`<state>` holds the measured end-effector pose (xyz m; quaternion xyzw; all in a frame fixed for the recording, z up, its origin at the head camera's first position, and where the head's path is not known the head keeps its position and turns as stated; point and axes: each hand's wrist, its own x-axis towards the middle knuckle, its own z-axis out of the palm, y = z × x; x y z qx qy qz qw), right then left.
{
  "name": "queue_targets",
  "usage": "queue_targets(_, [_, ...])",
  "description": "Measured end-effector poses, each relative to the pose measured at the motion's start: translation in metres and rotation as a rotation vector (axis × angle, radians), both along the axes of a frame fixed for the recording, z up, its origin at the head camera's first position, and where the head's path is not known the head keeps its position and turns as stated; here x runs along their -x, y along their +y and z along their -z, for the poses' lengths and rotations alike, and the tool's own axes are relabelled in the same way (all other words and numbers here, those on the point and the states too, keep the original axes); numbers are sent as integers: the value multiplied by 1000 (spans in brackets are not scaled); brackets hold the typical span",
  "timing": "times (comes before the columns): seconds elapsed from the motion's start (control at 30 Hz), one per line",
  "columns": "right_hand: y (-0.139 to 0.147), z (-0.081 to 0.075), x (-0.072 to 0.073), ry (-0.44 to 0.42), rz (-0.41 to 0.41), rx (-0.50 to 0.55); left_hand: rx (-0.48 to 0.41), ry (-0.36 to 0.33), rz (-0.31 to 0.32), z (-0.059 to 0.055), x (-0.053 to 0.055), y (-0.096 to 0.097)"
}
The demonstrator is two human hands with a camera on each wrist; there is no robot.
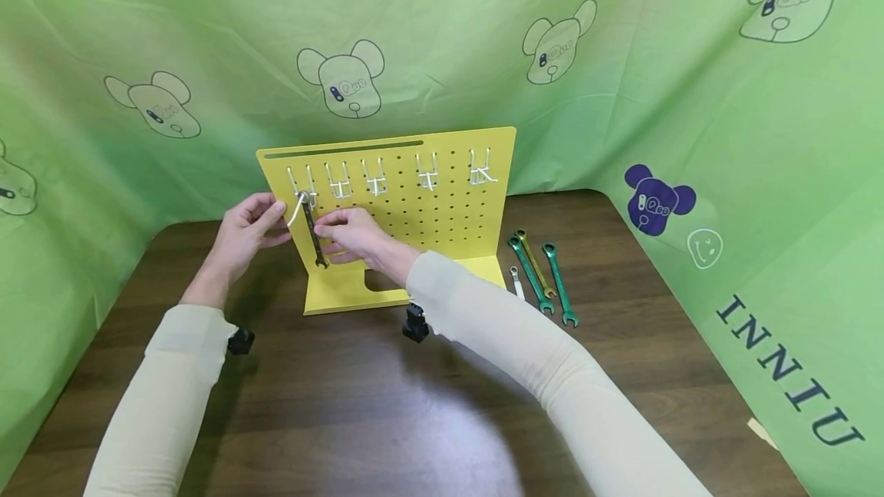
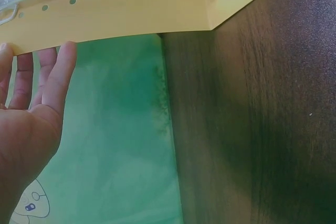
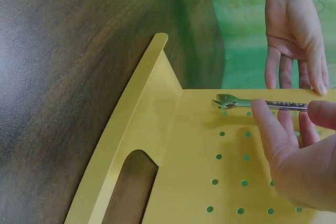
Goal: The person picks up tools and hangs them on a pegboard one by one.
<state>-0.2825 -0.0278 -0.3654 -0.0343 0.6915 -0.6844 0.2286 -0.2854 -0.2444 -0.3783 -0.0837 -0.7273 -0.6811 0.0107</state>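
My right hand (image 1: 359, 238) pinches a silver combination wrench (image 1: 311, 226) in front of a yellow pegboard (image 1: 442, 217). The wrench hangs nearly upright, its ring end at the leftmost white hook (image 1: 295, 211) and its open end low. In the right wrist view, the thumb and fingers of that hand meet around the shank of the wrench (image 3: 283, 105). My left hand (image 1: 243, 232) holds the board's left edge. The left wrist view shows that hand (image 2: 31, 124) with thumb at the front and several fingers behind the board.
Several more white hooks, one of them (image 1: 374, 179), line the board's upper part. On the wooden table (image 1: 331, 405) to the right lie two green wrenches (image 1: 561, 286), a gold wrench (image 1: 536, 263) and a small silver wrench (image 1: 516, 281). Green cloth (image 1: 442, 21) surrounds the table.
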Motion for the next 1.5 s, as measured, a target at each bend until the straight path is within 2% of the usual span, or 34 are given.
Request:
queue_targets(0.2, [3, -3, 0, -29, -61, 28, -7, 0, -10, -1, -2, -3])
queue_targets(0.4, [17, -10, -5, -35, -197, 18, -21, 9, -15, -3, -2, -5])
queue_targets(0.47, [27, -12, -8, 24, -251, -41, -25, 13, -16, -3, -2, -5])
queue_targets(0.57, [51, -14, -15, 161, -323, -148, -34, 16, -11, -3, -1, -4])
queue_targets(0.67, [84, -16, -22, 289, -358, -246, -40, 18, -9, -3, -2, -4])
queue_targets(0.77, [128, -18, -26, 327, -344, -287, -41, 21, -10, -4, -3, -4])
queue_targets(0.97, [229, -12, -24, 259, -215, -317, -33, 27, -26, -7, -6, -4])
queue_targets(1.1, [296, 3, -24, 201, -105, -345, -11, 40, -37, -9, -2, -1])
queue_targets(1.2, [338, 21, -30, 150, -54, -394, -19, 40, -19, -9, 2, 2])
queue_targets(1.33, [367, 52, -38, 74, -27, -450, -44, 23, 6, -6, 3, 2])
queue_targets(1.43, [374, 71, -39, 45, -6, -498, -52, 16, 10, -2, 2, 0])
queue_targets(1.5, [375, 78, -38, 42, 11, -534, -54, 16, 13, 1, 1, 0])
